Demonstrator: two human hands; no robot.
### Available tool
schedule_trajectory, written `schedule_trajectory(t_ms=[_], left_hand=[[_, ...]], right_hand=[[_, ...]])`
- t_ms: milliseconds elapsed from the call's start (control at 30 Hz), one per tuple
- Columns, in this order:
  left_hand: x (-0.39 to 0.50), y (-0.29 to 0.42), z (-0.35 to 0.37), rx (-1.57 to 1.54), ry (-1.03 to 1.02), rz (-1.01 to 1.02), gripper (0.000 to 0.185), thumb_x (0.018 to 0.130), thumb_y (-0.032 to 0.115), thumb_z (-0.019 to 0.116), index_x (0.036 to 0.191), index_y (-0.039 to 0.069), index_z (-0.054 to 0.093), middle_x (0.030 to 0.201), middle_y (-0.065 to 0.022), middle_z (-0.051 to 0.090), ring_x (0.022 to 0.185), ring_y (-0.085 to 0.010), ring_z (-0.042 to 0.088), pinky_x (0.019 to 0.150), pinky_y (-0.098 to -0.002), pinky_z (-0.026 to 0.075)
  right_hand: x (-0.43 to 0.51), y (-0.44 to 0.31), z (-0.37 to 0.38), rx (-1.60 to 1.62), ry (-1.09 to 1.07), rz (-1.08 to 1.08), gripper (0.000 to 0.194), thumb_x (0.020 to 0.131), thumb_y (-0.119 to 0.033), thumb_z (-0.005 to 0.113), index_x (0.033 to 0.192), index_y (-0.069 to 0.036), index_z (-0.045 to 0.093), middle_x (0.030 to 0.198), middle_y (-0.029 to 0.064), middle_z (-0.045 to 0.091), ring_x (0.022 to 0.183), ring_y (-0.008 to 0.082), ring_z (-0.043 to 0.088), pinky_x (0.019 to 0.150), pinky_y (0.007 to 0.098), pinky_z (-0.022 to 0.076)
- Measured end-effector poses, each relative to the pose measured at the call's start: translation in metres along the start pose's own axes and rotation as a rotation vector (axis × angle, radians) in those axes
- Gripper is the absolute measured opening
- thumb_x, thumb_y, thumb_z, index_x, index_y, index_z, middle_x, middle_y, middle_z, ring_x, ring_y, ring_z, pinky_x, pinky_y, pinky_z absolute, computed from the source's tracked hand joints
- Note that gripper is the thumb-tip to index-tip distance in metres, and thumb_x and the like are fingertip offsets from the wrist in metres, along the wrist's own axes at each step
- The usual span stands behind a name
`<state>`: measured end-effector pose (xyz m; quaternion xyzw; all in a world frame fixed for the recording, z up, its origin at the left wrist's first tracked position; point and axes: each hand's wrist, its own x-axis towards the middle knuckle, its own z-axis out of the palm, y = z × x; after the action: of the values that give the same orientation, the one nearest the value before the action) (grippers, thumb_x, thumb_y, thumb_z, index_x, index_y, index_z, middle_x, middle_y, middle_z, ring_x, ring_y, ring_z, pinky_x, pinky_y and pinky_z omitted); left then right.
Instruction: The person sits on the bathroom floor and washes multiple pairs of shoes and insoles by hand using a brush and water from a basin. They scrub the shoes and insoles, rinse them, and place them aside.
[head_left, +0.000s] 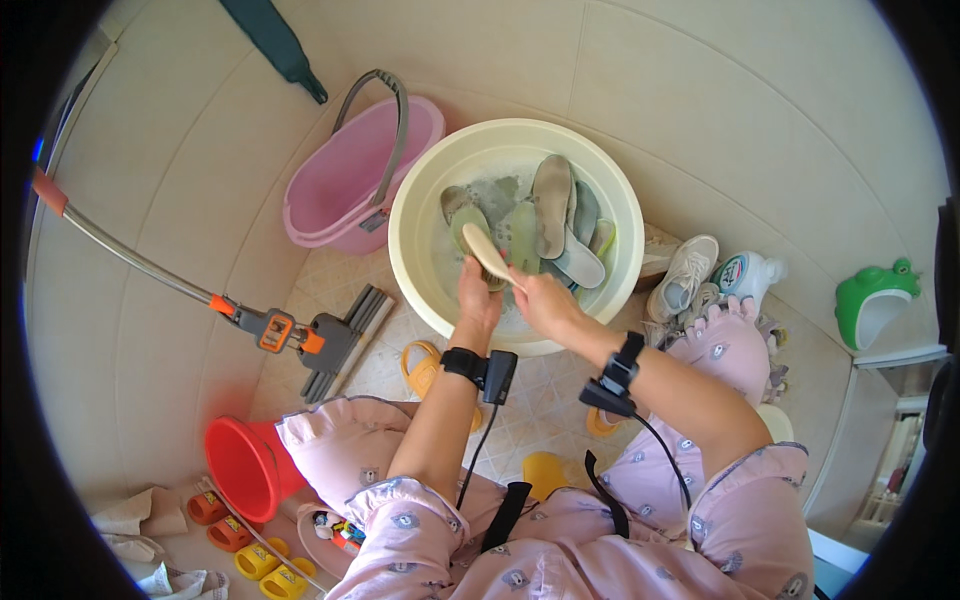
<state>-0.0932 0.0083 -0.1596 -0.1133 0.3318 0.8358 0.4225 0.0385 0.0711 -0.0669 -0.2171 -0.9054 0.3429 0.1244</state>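
Note:
My right hand (544, 300) grips the handle of a pale scrubbing brush (484, 251), whose head lies over a green shoe insole (471, 220). My left hand (478, 294) holds the lower end of that insole; the brush partly hides it. Both hands are over the near side of a round cream basin (405, 262) of soapy water. To their right in the basin, a brown-grey insole (553, 202) lies across a pale grey one (581, 264). Between them and the brush is a light green insole (525, 236), and more insoles lie near the right wall.
A pink mop bucket (322, 199) stands left of the basin, with a sponge mop (337, 349) below it. White sneakers (684, 274) and a white detergent bottle (742, 274) are at the right. A red bucket (244, 469) stands lower left. A green frog-shaped urinal (855, 307) hangs on the right wall.

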Motion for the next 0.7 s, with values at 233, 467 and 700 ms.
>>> schedule_trajectory(t_ms=[233,467,700], left_hand=[[0.010,0.005,-0.008,0.095,0.255,-0.111,0.052,0.097,0.050,0.026,0.125,0.009,0.041,0.112,-0.0112,0.055,0.093,-0.0267,0.056,0.081,-0.0416,0.050],[0.016,-0.033,-0.026,0.361,0.301,-0.409,0.040,0.098,0.036,0.028,0.124,0.011,0.047,0.117,-0.0101,0.052,0.102,-0.0281,0.053,0.088,-0.0540,0.040],[0.058,-0.001,-0.045,0.143,0.206,-0.424,0.064,0.094,0.057,0.023,0.129,0.008,0.043,0.127,-0.0140,0.050,0.111,-0.0337,0.050,0.095,-0.0583,0.035]], right_hand=[[-0.005,0.013,0.005,0.049,-0.483,0.173,0.028,0.084,-0.010,0.049,0.109,0.000,0.058,0.072,0.0255,0.061,0.068,0.0386,0.062,0.063,0.0459,0.0487],[0.040,0.081,0.038,-0.306,-0.277,0.175,0.021,0.083,-0.012,0.050,0.091,0.004,0.060,0.079,0.0244,0.063,0.076,0.0415,0.062,0.067,0.0465,0.0500],[0.018,0.038,0.035,0.030,-0.305,0.168,0.023,0.084,-0.014,0.050,0.089,0.004,0.062,0.078,0.0276,0.061,0.076,0.0430,0.060,0.070,0.0466,0.0483]])
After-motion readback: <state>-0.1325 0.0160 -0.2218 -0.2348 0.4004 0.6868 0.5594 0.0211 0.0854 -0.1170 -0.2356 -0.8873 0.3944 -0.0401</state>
